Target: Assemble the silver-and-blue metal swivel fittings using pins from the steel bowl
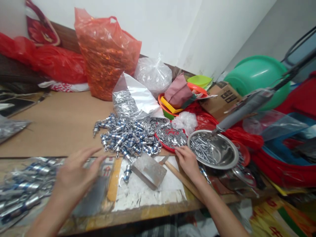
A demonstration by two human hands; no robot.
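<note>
My left hand [79, 168], slightly blurred, hangs over the left front of the bench with thumb and fingers apart and nothing between them. Beside it spreads a blurred group of silver metal fittings [27, 186] with blue bands. My right hand [186, 159] has its fingertips pinched together at the edge of a red dish [160, 142] of small metal pins; anything held is too small to make out. Between the hands sit a metal block [149, 171] and a hammer [181, 177] with a wooden handle. One blue-banded hook fitting [127, 172] lies left of the block.
A heap of similar fittings [130, 136] lies behind the block. At right, a steel bowl [234, 164] holds long metal pins, with a grey-handled tool [247, 110] slanting over it. Behind stand an orange plastic bag [108, 59], a clear bag [153, 72] and a green basin [256, 75].
</note>
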